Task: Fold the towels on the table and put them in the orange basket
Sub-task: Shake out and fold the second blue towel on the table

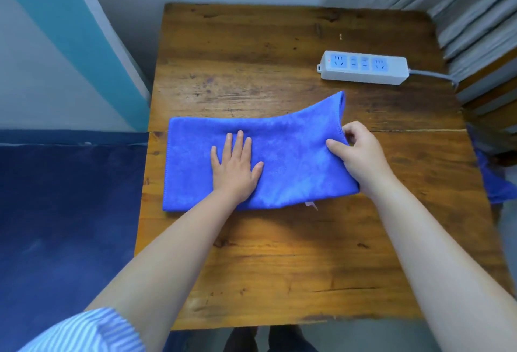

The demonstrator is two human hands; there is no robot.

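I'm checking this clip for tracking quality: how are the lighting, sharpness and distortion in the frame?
Head view: soft, even light, with a mild sheen on the wooden table near the person; the blue towel and both hands, left hand and right hand, are sharp; the wide angle bows the wall stripe and table edges, and the frame edges look slightly smeared.

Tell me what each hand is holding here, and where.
The right hand pinches the blue towel at its right edge, lifting that end. The left hand grips nothing; it presses flat on the towel's middle.
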